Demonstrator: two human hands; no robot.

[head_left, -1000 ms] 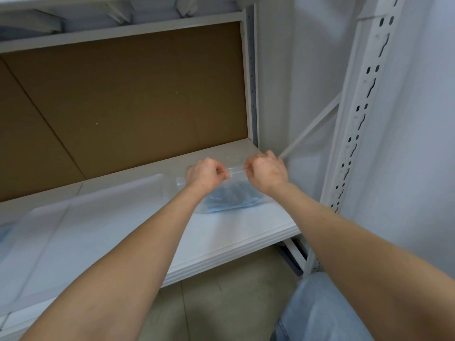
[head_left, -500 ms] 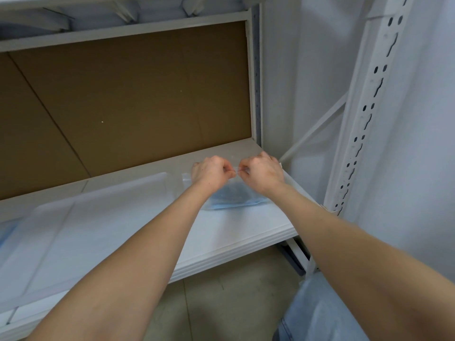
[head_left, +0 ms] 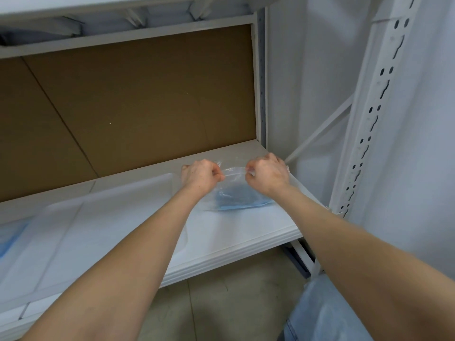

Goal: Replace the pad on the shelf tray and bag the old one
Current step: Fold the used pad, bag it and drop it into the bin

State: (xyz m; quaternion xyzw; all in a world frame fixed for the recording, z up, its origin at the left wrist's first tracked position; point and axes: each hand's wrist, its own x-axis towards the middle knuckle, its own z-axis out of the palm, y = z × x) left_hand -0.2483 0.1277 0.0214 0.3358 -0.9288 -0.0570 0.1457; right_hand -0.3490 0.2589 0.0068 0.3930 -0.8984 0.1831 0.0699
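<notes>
A clear plastic zip bag [head_left: 234,178] lies on the white shelf [head_left: 246,230] near its right end, with a crumpled blue pad [head_left: 236,198] inside it. My left hand [head_left: 200,177] pinches the bag's top edge on the left. My right hand [head_left: 267,174] pinches the same edge on the right, a short stretch of the strip showing between them. A white tray [head_left: 73,227] with a white pad on it fills the shelf to the left of the bag.
Brown cardboard [head_left: 135,99] backs the shelf. A white perforated upright post [head_left: 369,119] and a diagonal brace [head_left: 320,134] stand at the right. A blue patch [head_left: 9,242] shows at the far left edge. Beige floor [head_left: 221,303] lies below.
My hands came close together along the bag's top edge half a second ago, then moved apart again, my right hand toward the right end.
</notes>
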